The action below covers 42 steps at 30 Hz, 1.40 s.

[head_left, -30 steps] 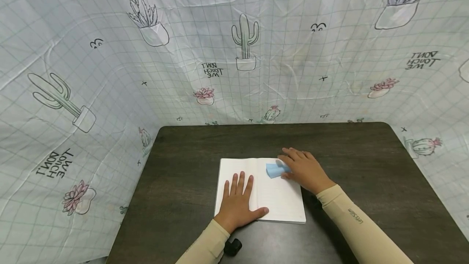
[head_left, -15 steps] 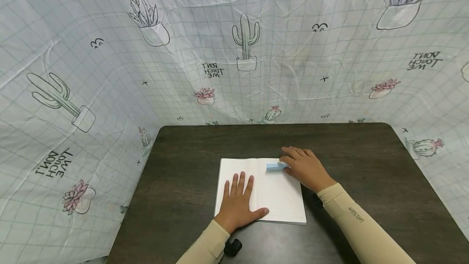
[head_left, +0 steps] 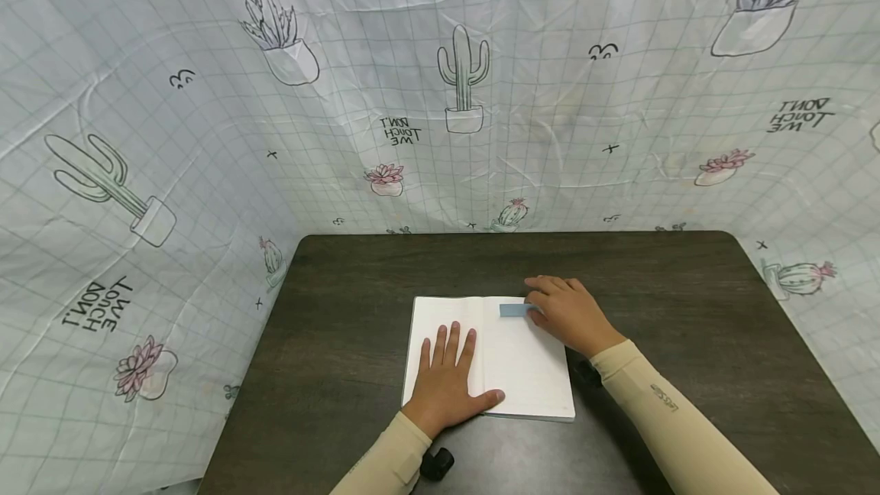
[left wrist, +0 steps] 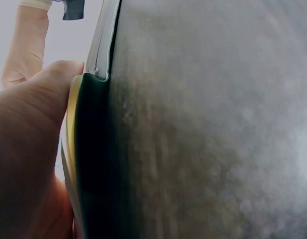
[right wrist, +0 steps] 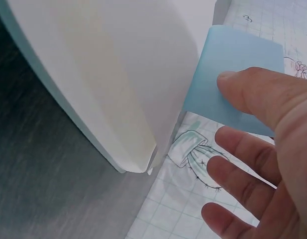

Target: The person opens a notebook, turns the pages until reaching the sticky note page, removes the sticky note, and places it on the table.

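Lying flat with its fingers spread wide, the left hand (head_left: 443, 388) rests on the left page of the open notebook (head_left: 525, 373), its thumb crossing onto the right page. At the notebook's far right corner, the right hand (head_left: 574, 315) pinches a blue sticky note (head_left: 512, 310), which is at the right page's far end. Around the notebook spreads the dark wood-grain tabletop (head_left: 344, 312); beyond it hangs a white grid cloth (head_left: 550, 98) printed with potted cacti.
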Available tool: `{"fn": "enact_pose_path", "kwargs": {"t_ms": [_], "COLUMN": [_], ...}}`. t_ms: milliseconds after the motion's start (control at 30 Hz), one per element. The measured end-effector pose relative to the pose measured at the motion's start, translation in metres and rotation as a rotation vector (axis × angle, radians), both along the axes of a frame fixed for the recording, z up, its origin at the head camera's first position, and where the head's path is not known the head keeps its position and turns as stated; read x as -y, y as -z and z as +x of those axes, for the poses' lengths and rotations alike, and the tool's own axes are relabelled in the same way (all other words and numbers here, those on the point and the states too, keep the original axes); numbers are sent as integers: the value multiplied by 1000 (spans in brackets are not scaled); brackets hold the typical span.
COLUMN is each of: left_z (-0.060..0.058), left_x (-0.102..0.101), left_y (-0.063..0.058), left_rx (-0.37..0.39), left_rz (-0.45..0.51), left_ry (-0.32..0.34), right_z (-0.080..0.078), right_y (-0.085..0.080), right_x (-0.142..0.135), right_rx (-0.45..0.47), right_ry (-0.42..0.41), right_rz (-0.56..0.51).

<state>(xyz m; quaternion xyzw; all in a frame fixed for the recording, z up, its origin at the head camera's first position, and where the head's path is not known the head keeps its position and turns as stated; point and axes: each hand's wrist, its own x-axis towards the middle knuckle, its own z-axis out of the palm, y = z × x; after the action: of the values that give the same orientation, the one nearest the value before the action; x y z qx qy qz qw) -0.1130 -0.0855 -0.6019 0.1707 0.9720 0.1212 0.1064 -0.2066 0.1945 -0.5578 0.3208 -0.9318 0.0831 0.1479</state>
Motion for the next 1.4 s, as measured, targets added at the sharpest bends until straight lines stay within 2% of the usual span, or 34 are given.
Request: {"fn": "enact_pose_path", "kwargs": {"t_ms": [600,933,1400], "left_z": [0,1,1], "left_x": [-1,0,1], "left_y": [-3,2,2], "left_rx": [-5,-2,-8], "left_rz": [12,3,10], "left_ry": [10,-2,6], "right_z": [-1,-5,-2], "right_y": [0,1,-3], "right_x": [-2,-3,-8], "right_rx": [137,212,242], "right_ry": [92,158,188], "right_rz": [-44,-91,-127]}}
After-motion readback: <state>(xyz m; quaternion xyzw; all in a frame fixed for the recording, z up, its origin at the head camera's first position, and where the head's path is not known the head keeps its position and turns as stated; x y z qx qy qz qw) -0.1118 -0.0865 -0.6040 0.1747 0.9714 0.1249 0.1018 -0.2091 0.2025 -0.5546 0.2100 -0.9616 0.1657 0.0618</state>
